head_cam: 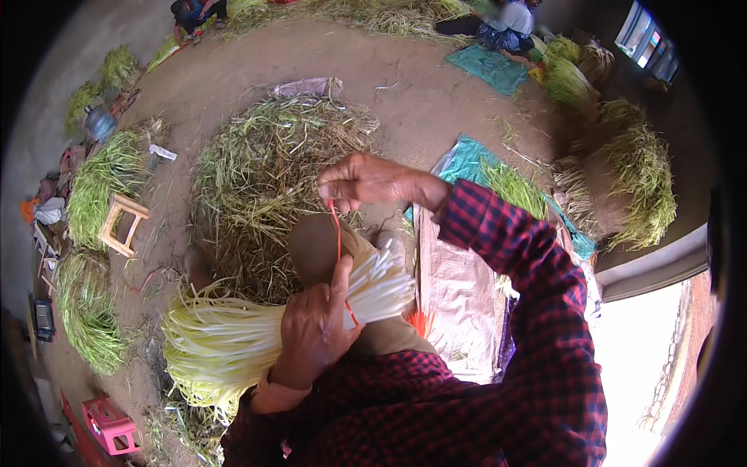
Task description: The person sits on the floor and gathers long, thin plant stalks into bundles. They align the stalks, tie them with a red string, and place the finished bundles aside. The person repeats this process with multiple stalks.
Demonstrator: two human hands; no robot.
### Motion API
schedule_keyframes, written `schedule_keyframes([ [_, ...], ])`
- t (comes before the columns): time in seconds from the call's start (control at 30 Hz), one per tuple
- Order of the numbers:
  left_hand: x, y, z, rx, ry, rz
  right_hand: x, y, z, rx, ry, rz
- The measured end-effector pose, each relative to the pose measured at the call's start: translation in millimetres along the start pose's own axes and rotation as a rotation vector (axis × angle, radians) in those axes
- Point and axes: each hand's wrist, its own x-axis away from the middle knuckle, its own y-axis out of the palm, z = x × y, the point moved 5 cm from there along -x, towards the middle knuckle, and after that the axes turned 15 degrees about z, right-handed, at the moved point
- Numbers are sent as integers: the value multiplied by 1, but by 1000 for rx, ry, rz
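Across my lap lies a bundle of pale yellow-white leafy stalks (227,338), possibly blanched chives, with the white cut ends (382,286) toward the right. My left hand (318,324) clasps the bundle near those ends, its index finger along a thin red tie strip (337,233). The strip passes over the white stalks and rises taut to my right hand (359,181). Pinched between thumb and fingers, its upper end is held above my knee (315,248). The strip's path under the bundle is hidden.
A heap of dry trimmings (280,157) lies ahead. Left are a wooden stool (124,225), a pink plastic stool (111,426) and green bundles (105,181). More red strips (423,324) rest beside a woven sheet (461,292) at right. Two people (201,11) sit at the far side.
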Motion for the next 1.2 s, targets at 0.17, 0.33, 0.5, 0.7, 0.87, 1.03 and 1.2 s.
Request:
schedule_keyframes([
  [0.17,7,-12,7,17,60,-85,31,22,9,-784,284,117],
  [0.33,10,-27,6,114,56,-94,32,45,-5,-1065,172,116],
  [0.5,14,-56,-2,223,16,-81,42,46,-48,-475,-85,-72],
  [0.7,21,-79,0,249,-51,-276,57,80,-52,20,-552,-131],
  [0.87,36,-83,1,349,-33,-430,61,95,-54,29,-623,-195],
  [1.03,44,-86,13,355,-13,-554,67,106,-44,-434,-369,-416],
  [1.2,52,-87,15,433,5,-553,74,129,-69,-945,-143,-534],
])
